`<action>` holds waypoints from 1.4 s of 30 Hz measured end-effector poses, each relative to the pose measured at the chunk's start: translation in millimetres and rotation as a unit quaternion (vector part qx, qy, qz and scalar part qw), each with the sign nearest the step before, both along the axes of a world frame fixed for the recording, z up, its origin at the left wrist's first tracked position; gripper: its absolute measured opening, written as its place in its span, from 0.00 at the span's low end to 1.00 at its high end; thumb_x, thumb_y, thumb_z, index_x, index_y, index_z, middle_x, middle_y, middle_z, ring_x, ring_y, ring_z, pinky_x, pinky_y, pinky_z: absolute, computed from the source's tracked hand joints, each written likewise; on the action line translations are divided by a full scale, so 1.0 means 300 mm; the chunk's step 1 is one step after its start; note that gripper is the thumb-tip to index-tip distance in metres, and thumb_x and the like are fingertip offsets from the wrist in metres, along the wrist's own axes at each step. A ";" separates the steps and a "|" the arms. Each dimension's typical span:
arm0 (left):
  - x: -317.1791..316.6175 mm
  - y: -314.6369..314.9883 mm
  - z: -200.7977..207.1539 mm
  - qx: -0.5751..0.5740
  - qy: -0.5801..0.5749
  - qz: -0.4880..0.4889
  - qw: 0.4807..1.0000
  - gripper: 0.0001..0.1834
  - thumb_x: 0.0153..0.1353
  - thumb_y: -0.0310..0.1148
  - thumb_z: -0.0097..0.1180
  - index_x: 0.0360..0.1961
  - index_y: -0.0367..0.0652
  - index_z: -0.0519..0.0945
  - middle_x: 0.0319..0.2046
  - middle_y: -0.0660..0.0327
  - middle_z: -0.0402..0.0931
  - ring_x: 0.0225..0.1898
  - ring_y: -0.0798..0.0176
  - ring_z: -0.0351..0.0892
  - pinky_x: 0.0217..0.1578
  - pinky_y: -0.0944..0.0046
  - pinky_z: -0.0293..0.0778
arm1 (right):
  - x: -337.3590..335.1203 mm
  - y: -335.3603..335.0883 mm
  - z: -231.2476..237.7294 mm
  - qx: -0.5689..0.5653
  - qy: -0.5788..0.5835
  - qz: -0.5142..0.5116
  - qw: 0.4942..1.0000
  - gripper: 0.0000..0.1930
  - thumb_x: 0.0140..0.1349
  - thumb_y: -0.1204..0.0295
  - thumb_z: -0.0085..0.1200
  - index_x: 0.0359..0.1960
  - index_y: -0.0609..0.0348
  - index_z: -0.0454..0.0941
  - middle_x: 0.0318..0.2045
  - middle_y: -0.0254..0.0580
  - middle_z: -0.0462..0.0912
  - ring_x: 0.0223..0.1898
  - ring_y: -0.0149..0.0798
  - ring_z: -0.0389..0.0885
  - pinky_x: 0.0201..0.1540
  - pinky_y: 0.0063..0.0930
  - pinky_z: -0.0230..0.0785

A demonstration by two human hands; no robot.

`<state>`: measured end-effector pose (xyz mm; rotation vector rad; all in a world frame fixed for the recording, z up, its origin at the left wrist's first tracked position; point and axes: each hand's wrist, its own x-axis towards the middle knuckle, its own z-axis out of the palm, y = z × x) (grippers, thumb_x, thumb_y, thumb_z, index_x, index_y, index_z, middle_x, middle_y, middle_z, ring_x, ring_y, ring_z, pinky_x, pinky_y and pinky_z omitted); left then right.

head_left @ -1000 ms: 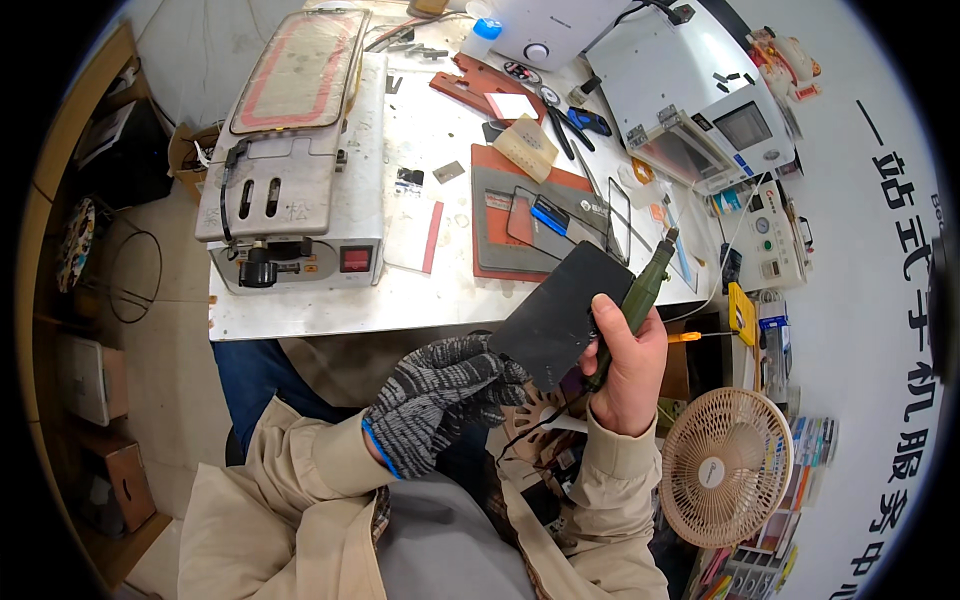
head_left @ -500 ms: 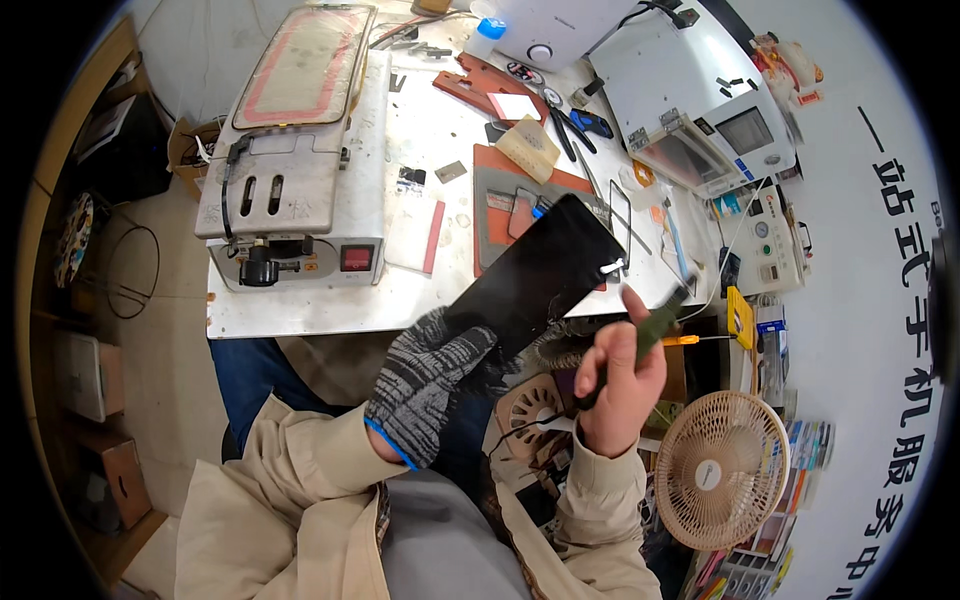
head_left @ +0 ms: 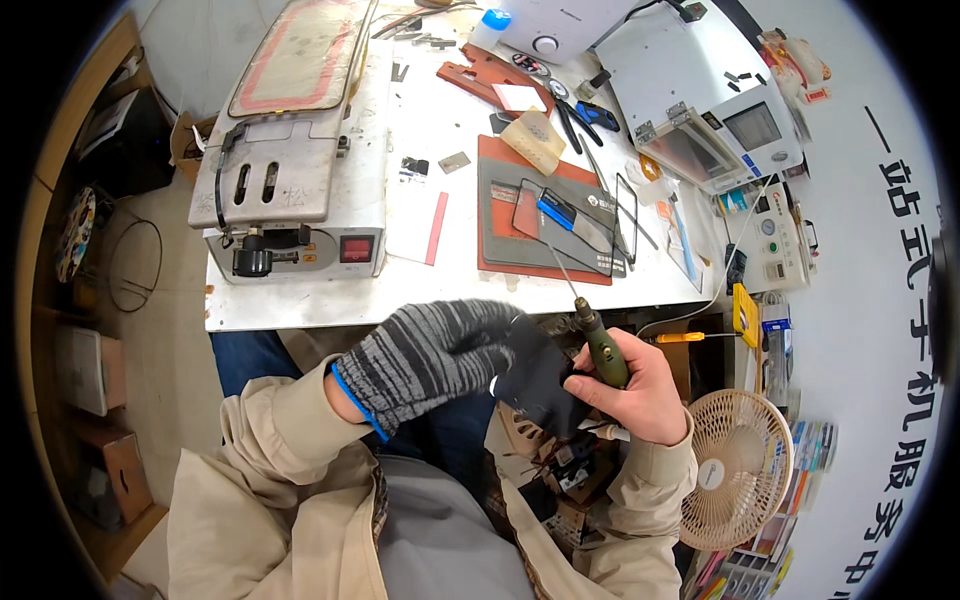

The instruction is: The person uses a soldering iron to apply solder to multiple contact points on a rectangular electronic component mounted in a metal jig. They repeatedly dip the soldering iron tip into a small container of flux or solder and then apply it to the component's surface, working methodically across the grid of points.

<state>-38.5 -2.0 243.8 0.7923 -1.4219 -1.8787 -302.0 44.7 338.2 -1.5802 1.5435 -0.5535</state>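
My left hand wears a grey-and-black striped knit glove with a blue cuff. Its fingers are closed around one side of a thin black phone-screen panel, held above my lap in front of the table edge. The panel is tilted and slightly blurred. In my bare right hand is a green-handled tool with a long thin metal shaft that points up and away toward the table. My right thumb and fingertips also meet the panel's right edge; how firmly they grip it I cannot tell.
A grey-and-red mat on the white table bears a blue-handled blade and a thin black frame. At left stands a heated plate machine. Far right is a white box machine; below it, a beige fan.
The black panel has come down from over the table edge toward my lap and turned. My right hand has moved close to it, and the green tool's shaft now points away from me.
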 end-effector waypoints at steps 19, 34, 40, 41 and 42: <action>0.014 0.015 -0.071 0.352 0.211 0.039 0.911 0.13 0.72 0.28 0.63 0.54 0.34 0.84 0.38 0.52 0.89 0.37 0.56 0.91 0.34 0.62 0.87 | 0.052 0.082 -0.014 0.011 -0.122 -0.095 0.988 0.13 0.59 0.78 0.74 0.43 0.61 0.84 0.29 0.26 0.79 0.27 0.19 0.73 0.29 0.18 0.63; 0.003 0.018 -0.165 0.382 0.233 -0.010 0.894 0.13 0.73 0.28 0.62 0.55 0.34 0.84 0.44 0.50 0.88 0.43 0.52 0.91 0.42 0.57 0.89 | 0.079 0.091 0.027 0.064 -0.156 -0.147 0.975 0.17 0.54 0.72 0.76 0.42 0.63 0.83 0.31 0.26 0.80 0.32 0.19 0.71 0.37 0.18 0.62; 0.021 0.006 -0.187 0.427 0.307 -0.067 0.848 0.19 0.69 0.24 0.63 0.61 0.37 0.82 0.52 0.49 0.86 0.50 0.52 0.89 0.52 0.56 0.87 | 0.087 0.088 0.031 0.058 -0.143 -0.152 0.976 0.16 0.55 0.73 0.76 0.42 0.64 0.84 0.30 0.24 0.78 0.31 0.19 0.70 0.37 0.17 0.61; 0.022 0.002 -0.202 0.434 0.324 -0.081 0.837 0.22 0.68 0.22 0.63 0.63 0.37 0.81 0.54 0.49 0.85 0.53 0.52 0.88 0.54 0.56 0.86 | 0.089 0.089 0.033 0.056 -0.141 -0.155 0.976 0.16 0.55 0.73 0.76 0.42 0.64 0.84 0.30 0.24 0.78 0.31 0.19 0.70 0.36 0.17 0.61; 0.014 0.008 -0.212 0.357 0.301 -0.063 0.882 0.20 0.69 0.24 0.63 0.61 0.37 0.81 0.52 0.50 0.85 0.50 0.53 0.88 0.50 0.57 0.85 | 0.086 0.091 0.031 0.048 -0.142 -0.138 0.979 0.15 0.57 0.75 0.74 0.43 0.64 0.84 0.29 0.24 0.78 0.30 0.19 0.70 0.34 0.17 0.62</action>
